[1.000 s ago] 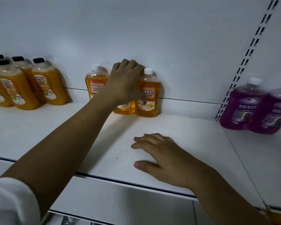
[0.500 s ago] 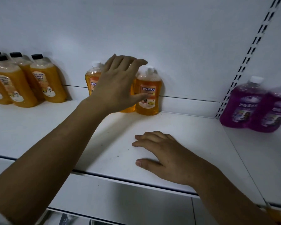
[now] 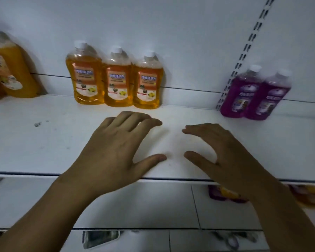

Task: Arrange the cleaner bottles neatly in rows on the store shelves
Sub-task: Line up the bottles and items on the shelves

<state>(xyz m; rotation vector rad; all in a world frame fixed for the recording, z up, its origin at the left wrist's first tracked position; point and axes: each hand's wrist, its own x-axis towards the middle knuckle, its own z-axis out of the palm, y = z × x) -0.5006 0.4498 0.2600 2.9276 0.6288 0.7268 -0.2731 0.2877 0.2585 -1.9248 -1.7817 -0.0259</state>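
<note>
Three white-capped orange bottles (image 3: pixel 117 82) stand upright at the far edge of the shelf (image 3: pixel 44 142), shoulder to shoulder with labels facing near and backs close against the back panel (image 3: pixel 171 42). That looks like the start of a tidy row, set far back so more can go in front. Well apart to the right, two purple bottles (image 3: pixel 242 95) stand touching each other on the next bay; at the far left are larger black-capped orange bottles (image 3: pixel 9 70), blurred. Keeping each colour in its own group suits the task.

The left hand (image 3: pixel 116 151) and right hand (image 3: pixel 225 157) are both near the front edge of the shelf, fingers spread and loosely arched, holding nothing; whether the fingertips touch the shelf cannot be told. They seem placed to steady the person between moves.

Half a second ago the left hand was spread over the middle orange bottle at the far side, hiding it. It has since drawn back near, so all three bottles show, and the right hand, then lying flat, now has arched fingers
</note>
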